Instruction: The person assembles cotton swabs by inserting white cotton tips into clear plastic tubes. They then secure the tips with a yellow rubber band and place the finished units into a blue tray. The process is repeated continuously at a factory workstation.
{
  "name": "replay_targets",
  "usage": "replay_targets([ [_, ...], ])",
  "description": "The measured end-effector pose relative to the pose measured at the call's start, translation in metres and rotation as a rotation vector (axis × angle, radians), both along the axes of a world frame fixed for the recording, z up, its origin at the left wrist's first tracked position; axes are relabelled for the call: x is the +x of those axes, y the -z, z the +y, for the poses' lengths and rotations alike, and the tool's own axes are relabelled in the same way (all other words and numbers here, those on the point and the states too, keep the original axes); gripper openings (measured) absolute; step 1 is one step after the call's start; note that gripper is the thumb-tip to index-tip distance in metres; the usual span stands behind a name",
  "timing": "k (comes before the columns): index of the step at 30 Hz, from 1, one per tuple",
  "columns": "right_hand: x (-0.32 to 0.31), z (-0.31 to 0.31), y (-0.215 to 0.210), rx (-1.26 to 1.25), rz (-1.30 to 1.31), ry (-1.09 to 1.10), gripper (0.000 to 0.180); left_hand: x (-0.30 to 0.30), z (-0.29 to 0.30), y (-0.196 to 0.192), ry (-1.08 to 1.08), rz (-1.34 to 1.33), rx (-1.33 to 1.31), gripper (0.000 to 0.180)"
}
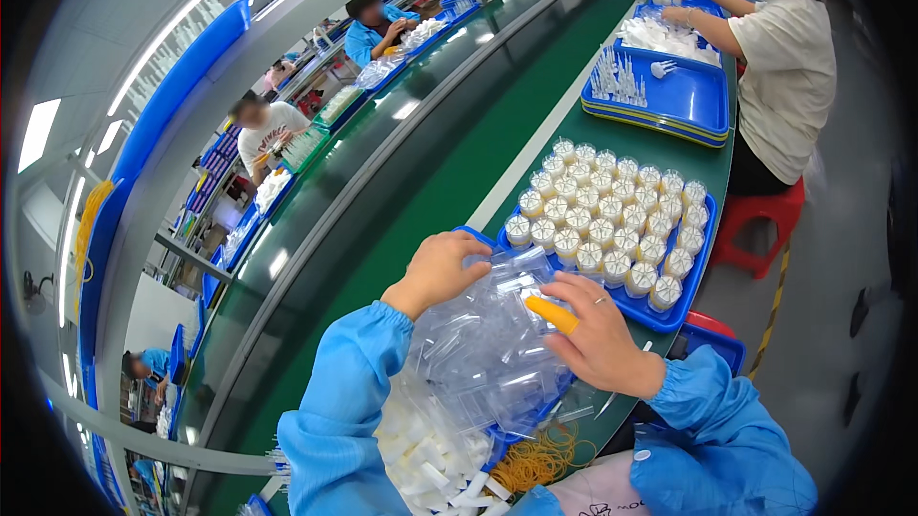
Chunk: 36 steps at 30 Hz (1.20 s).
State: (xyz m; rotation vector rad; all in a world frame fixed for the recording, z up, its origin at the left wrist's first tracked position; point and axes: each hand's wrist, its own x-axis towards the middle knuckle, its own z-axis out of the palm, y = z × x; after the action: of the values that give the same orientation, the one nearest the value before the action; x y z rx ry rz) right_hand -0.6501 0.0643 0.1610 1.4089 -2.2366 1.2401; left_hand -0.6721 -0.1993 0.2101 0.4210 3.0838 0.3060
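Observation:
A heap of clear plastic sleeves point(478, 363) lies in front of me over a blue tray. At the heap's far left edge is my left hand point(442, 269), its thumb and fingers apart and touching the clear plastic. My right hand point(604, 339) reaches over the heap's right side with fingers spread. It wears a yellow finger cot point(553, 315) and a ring. A small white bit shows by the cot's tip; I cannot make out what it is. Small white pieces point(430, 454) lie loose at the heap's near left.
Beyond my right hand, a blue tray point(703, 272) holds rows of clear cups with white segmented tops point(612, 219). Orange rubber bands point(540, 459) lie near me. Farther along are stacked blue trays point(688, 100) and a co-worker point(789, 66) on a red stool point(760, 224). A green conveyor point(382, 258) runs left.

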Motion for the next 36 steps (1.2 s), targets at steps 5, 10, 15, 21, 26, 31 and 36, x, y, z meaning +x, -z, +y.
replay_targets([
  [5,-0.006,0.005,0.027,0.074,-0.001,0.162,0.042,-0.013,0.026,0.011,0.115,-0.064,0.168,0.028],
  [10,-0.006,0.003,0.033,0.000,-0.107,0.098,0.042,-0.023,0.037,0.027,0.132,-0.129,0.156,0.036],
  [15,-0.015,0.004,0.036,0.122,0.031,0.230,0.047,-0.031,0.039,0.034,0.186,-0.183,-0.030,0.038],
  [21,-0.021,-0.002,0.031,0.205,-0.031,0.232,0.050,-0.034,0.045,0.034,0.127,-0.236,-0.049,0.037],
  [26,-0.022,-0.010,0.037,0.154,-0.027,0.169,0.052,-0.040,0.050,0.039,0.051,-0.240,-0.016,0.035],
  [31,-0.022,-0.007,0.048,0.128,-0.048,0.037,0.053,-0.042,0.068,0.040,-0.113,-0.214,0.016,0.040],
  [36,-0.012,-0.005,0.046,-0.031,-0.121,-0.026,0.049,-0.043,0.077,0.043,-0.098,-0.128,-0.129,0.036],
])
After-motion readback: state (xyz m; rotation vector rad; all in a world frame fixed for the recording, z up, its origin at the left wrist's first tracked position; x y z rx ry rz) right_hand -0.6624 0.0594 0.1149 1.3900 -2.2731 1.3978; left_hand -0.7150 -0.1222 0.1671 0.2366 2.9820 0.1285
